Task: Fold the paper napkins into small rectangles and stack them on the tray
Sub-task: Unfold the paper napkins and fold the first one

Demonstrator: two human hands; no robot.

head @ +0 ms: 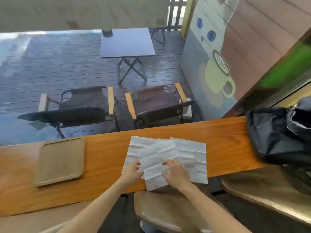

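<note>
Three unfolded white paper napkins lie overlapping on the wooden counter (107, 165). The top napkin (156, 158) is tilted and hangs a little over the near edge. Under it lie a left napkin (134, 145) and a right napkin (193, 155). My left hand (132, 174) pinches the top napkin's left edge. My right hand (175, 174) rests on its right part with the fingertips pressing the paper. A tan rectangular tray (60, 162) sits bare on the counter, well to the left of the napkins.
A black bag (276, 133) lies on the counter's right end. A brown stool seat (168, 211) is below the counter, near my arms. Beyond the counter are two folding chairs (151, 105), a small table (126, 42) and a wooden deck.
</note>
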